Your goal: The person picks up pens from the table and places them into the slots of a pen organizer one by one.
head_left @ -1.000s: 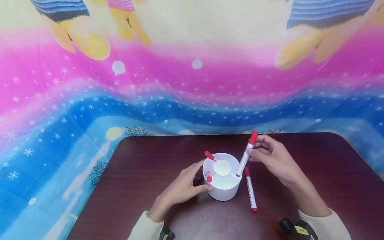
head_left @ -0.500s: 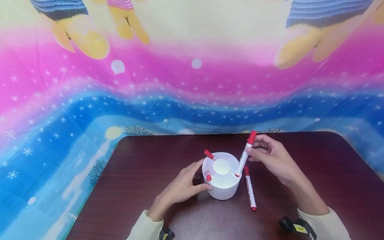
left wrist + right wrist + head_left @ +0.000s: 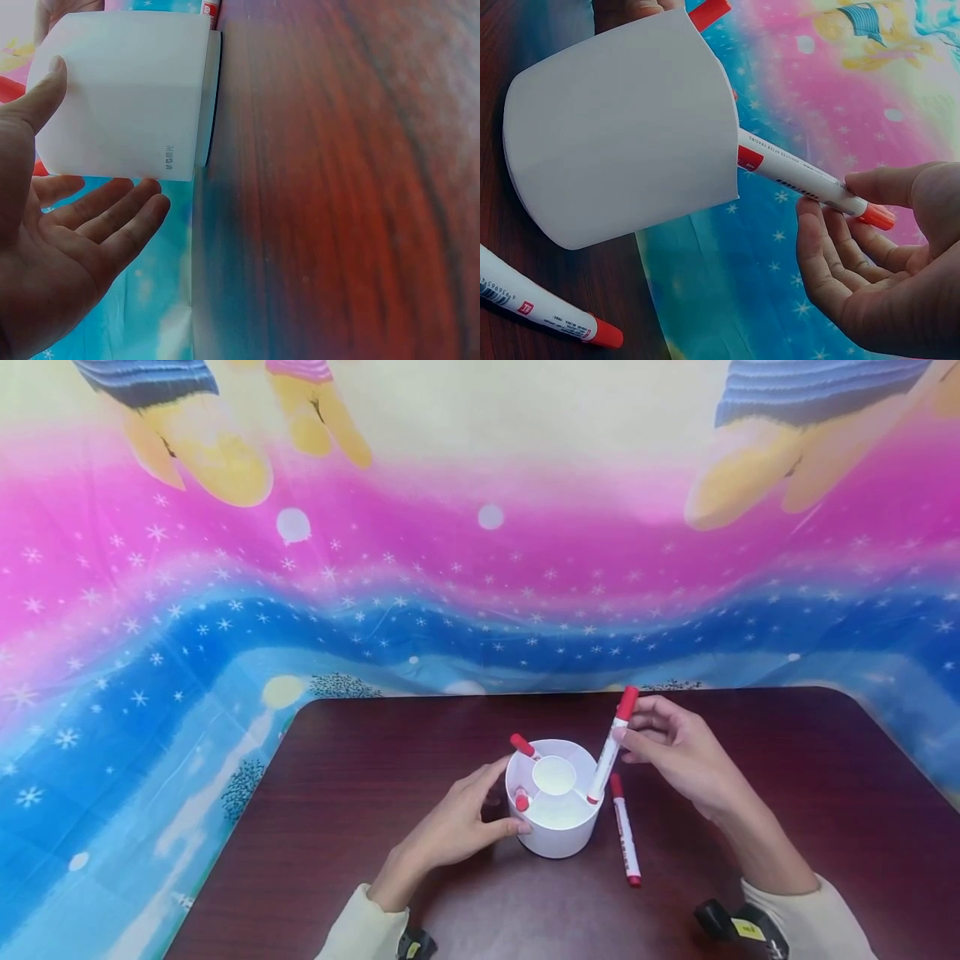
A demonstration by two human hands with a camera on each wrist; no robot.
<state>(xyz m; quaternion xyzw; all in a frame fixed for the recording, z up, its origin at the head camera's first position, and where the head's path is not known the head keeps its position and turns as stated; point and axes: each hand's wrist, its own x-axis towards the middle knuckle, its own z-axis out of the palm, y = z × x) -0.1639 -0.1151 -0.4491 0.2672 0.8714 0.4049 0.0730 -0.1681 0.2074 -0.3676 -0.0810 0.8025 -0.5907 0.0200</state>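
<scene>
A round white pen holder (image 3: 558,842) with a central ring and divided compartments stands on the table. My left hand (image 3: 457,822) grips its left side, thumb on the near wall and fingers round the far side. Two red-capped markers lean inside: one marker (image 3: 522,746) at the far left, another marker (image 3: 522,800) at the near left. My right hand (image 3: 686,752) pinches a white marker with a red cap (image 3: 611,752) between thumb and fingers near the cap. This marker tilts, cap up, its lower end just inside the holder's right rim.
A further red-capped marker (image 3: 627,832) lies on the dark wooden table (image 3: 360,777), just right of the holder. Behind the table hangs a colourful cloth (image 3: 480,577) with snowflakes and cartoon figures.
Almost nothing moves. The held marker's lower end has dipped slightly at the holder's right rim; the left hand keeps its grip on the holder.
</scene>
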